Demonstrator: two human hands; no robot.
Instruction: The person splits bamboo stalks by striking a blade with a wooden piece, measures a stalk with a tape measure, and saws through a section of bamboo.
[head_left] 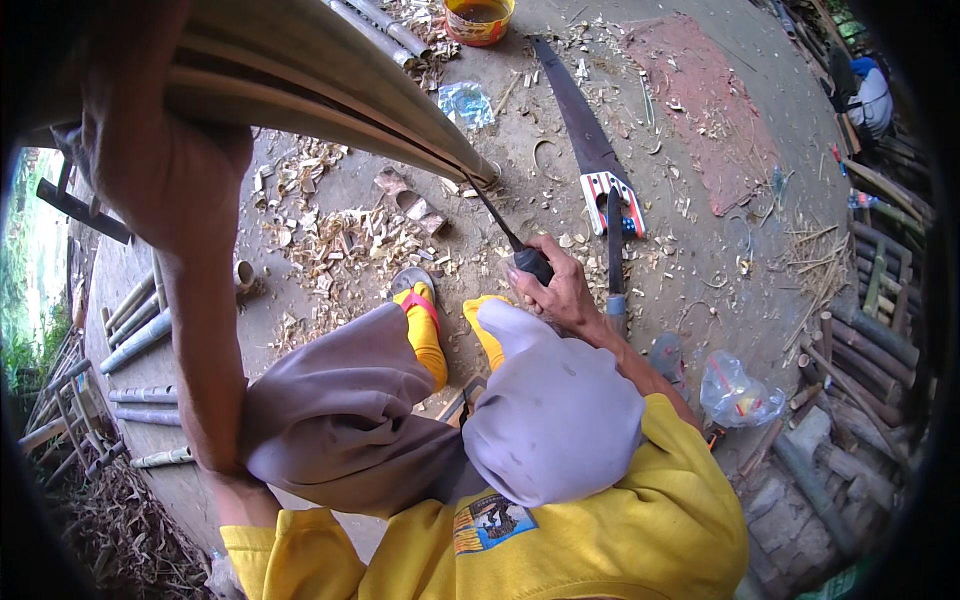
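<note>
A thick split bamboo pole (pixel 330 110) slants from the upper left down to the ground near the middle, with a long dark slit along its side. My left hand (pixel 165 165) is raised at the upper left and closed round the pole, some fingers hidden. In front of my knees, my right hand (pixel 562 285) grips the black handle of a thin-bladed tool (pixel 497 220), perhaps a screwdriver. Its tip meets the slit near the pole's lower end. Whether it is wedged inside, I cannot tell.
A handsaw (pixel 588 125) and a long dark blade (pixel 615 250) lie to the right of the pole. Wood chips (pixel 345 255) cover the ground. Beyond stands a yellow-red bucket (pixel 478 20). A plastic bag (pixel 740 390) and stacked bamboo (pixel 870 350) are at right, bamboo lengths (pixel 140 340) at left.
</note>
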